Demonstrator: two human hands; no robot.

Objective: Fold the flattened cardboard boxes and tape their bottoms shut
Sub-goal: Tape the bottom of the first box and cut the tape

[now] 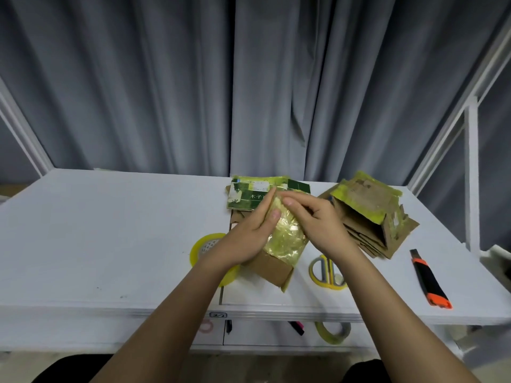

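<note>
Brown cardboard shows under a skin of yellowish tape on the box (276, 244) at the middle of the white counter (96, 230). The box stands folded up, its taped face turned toward the camera and its open brown end pointing to about 6 o'clock.

The left hand (249, 239) lies along the box's left side, fingers nearly straight and flat on the tape, the thumb laid across the taped face. The right hand (318, 219) comes in from 3 o'clock; its fingers bend down over the upper right edge of the box and the thumb rests on the taped face near the top. Whether this grip truly clamps the box or only presses on it cannot be told.

Just behind the box, at 12 o'clock, a green printed carton (249, 197) lies flat, partly hidden by the hands. At 2 o'clock a stack (367, 217) of flattened boxes sits on the counter, ragged tape stuck to the top one.

A tape roll (201, 244) lies at 9 o'clock of the box, partly under the left wrist. Scissors (326, 272) with yellow handles lie at 4 o'clock, just beside the right forearm. Farther out at 4 o'clock, near the counter's right edge, lies a black and orange knife (428, 280).

Below the front edge, a shelf (262, 335) holds another tape roll (333, 331) and a pen. Grey curtains (166, 78) hang behind the counter.
</note>
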